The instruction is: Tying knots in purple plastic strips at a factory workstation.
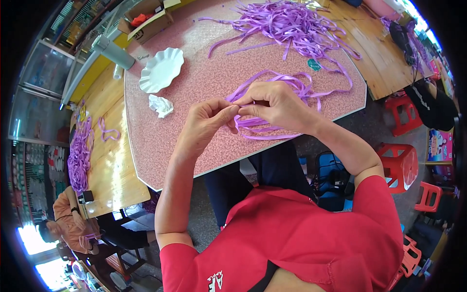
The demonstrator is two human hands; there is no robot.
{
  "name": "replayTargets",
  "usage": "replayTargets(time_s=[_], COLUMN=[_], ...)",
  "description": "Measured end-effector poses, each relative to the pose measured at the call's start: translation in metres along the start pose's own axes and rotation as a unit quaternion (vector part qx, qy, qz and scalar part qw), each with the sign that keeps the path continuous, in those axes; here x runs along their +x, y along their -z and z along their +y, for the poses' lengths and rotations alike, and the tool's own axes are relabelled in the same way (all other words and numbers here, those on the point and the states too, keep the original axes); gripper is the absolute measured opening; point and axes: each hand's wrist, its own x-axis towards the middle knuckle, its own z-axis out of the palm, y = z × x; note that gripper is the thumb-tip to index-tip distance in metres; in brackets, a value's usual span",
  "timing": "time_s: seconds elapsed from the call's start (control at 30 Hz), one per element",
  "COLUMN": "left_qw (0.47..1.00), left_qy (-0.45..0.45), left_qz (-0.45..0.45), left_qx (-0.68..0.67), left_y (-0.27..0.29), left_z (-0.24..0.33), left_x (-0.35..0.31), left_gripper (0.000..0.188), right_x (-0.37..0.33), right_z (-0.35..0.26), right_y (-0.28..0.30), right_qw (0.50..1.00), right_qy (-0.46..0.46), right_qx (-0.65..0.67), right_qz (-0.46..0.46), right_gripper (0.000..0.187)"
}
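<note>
Over the pink speckled table (151,141), my left hand (208,119) and my right hand (272,104) meet with their fingertips together. Both pinch a purple ribbon (265,132), whose loops lie under and around my right hand. The exact spot between the fingertips is mostly covered by my fingers. From these loops a strand runs right and up toward a large tangled heap of purple ribbons (287,24) at the far side of the table.
Left on the table are a white scalloped dish (162,71), a crumpled white tissue (161,105) and a grey-green bottle (113,51). A cardboard box (151,22) stands behind. Another person (73,219) sits at lower left, near more purple ribbon (80,158). Red stools (396,163) stand right.
</note>
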Motion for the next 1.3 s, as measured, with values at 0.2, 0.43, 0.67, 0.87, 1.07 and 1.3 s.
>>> replayTargets(time_s=[0.2, 0.43, 0.67, 0.87, 1.07, 1.3], left_qw=[1.0, 1.0, 0.995, 0.996, 0.985, 0.994], left_qy=[0.001, -0.02, -0.018, -0.018, -0.118, -0.075], left_qz=[0.013, 0.003, 0.087, 0.076, 0.103, 0.075], left_qx=[-0.003, 0.0, -0.044, 0.051, 0.076, -0.025], left_y=[0.003, 0.0, -0.009, -0.025, -0.039, -0.036], left_z=[-0.007, -0.009, -0.027, -0.024, -0.027, -0.03], left_x=[-0.006, -0.005, 0.006, 0.006, 0.001, -0.002], left_gripper=[0.023, 0.027, 0.047, 0.046, 0.033, 0.019], right_x=[0.002, 0.0, 0.002, -0.004, -0.008, -0.009], right_z=[0.0, 0.004, 0.003, 0.013, 0.015, 0.014], right_y=[0.004, -0.004, -0.007, -0.008, -0.006, 0.003], right_qw=[0.996, 0.999, 0.995, 0.985, 0.99, 0.997], right_qy=[-0.057, -0.008, 0.069, 0.137, 0.1, 0.05], right_qx=[0.063, 0.03, 0.001, -0.024, 0.006, -0.009], right_qz=[-0.015, 0.02, 0.067, 0.103, 0.101, 0.059], right_gripper=[0.014, 0.01, 0.009, 0.012, 0.013, 0.012])
